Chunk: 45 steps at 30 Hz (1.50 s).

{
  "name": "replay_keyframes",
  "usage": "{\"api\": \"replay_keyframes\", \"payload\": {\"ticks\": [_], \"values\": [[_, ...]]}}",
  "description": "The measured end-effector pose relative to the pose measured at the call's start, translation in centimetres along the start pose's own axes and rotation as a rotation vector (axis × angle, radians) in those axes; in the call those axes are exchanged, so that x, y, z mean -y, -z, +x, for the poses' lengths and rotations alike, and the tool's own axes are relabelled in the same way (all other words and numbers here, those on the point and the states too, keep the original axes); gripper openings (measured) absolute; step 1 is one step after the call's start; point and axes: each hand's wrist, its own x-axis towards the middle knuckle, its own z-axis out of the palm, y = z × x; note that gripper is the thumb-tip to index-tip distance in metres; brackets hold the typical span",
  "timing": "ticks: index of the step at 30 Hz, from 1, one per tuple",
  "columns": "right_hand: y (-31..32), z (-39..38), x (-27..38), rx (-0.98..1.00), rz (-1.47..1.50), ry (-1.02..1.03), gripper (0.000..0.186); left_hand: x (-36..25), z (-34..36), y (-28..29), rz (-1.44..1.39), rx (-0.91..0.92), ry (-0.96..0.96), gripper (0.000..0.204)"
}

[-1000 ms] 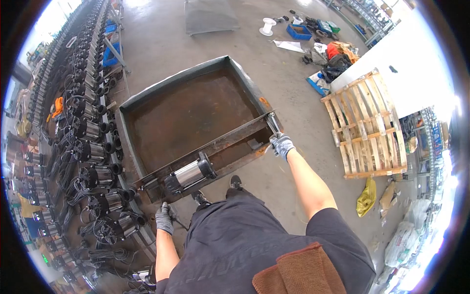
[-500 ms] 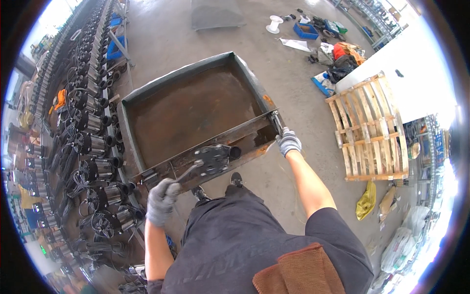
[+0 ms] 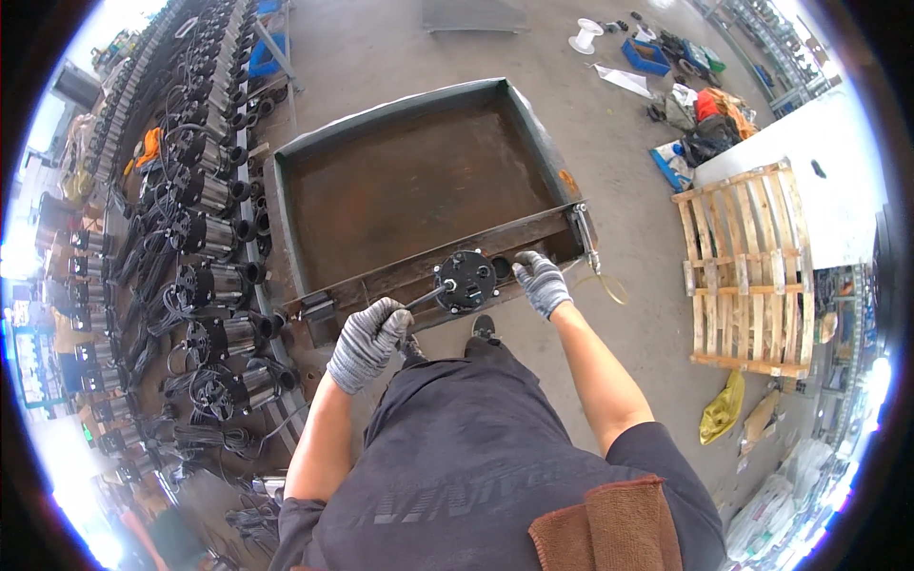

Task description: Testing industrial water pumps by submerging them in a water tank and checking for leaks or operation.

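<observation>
A round black pump head (image 3: 466, 282) with bolts around its top stands at the near side of a shallow steel tank (image 3: 277, 219). A dark cable (image 3: 425, 300) runs from its top to my left hand (image 3: 369, 344), which is gloved in grey and closed around it. On the pump's other side is my gloved right hand (image 3: 543, 285), its fingers loosely apart beside the dark round outlet (image 3: 501, 268). It holds nothing that I can see. Beyond it, a silver fitting (image 3: 586, 238) with a thin yellowish hose (image 3: 614, 287) sits on the tank's right corner.
Rows of similar steel pumps (image 3: 211, 284) with coiled black cables line the left. A wooden pallet (image 3: 747, 276) leans against a white panel on the right. Farther back lie a blue crate (image 3: 645, 57), a white spool (image 3: 586, 36) and a pile of bags and cloths (image 3: 714, 124).
My right hand has let go of the silver fitting and moved left to the pump. The pump head has turned to face upward, and my left hand still grips its cable.
</observation>
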Motion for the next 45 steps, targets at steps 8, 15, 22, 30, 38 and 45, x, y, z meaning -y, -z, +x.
{"api": "replay_keyframes", "payload": {"ticks": [8, 15, 22, 30, 38, 45], "values": [[-2.3, 2.5, 2.5, 0.186, 0.429, -0.33, 0.028, 1.0, -1.5, 1.3, -0.106, -0.236, 0.072, 0.027], [-3.5, -1.7, 17.1, 0.057, -0.106, 0.212, 0.03, 12.3, -6.0, 9.3, -0.512, -0.683, 0.478, 0.029], [-4.8, -1.4, 16.5, 0.112, -0.067, 0.362, 0.032, 11.7, -7.2, 8.6, -0.571, -0.618, 0.374, 0.027], [-5.2, 2.6, 0.9, 0.078, 0.037, 0.055, 0.026, 0.4, -1.8, 2.5, -0.183, -0.162, 0.067, 0.027], [-4.8, 3.0, 2.6, 0.085, -0.112, 0.051, 0.023, 2.1, -0.6, 2.2, -0.293, -0.18, 0.09, 0.027], [-3.7, 4.6, 3.1, 0.435, 0.164, -0.293, 0.039, 1.6, -4.4, 2.5, -0.019, -0.221, 0.131, 0.025]]}}
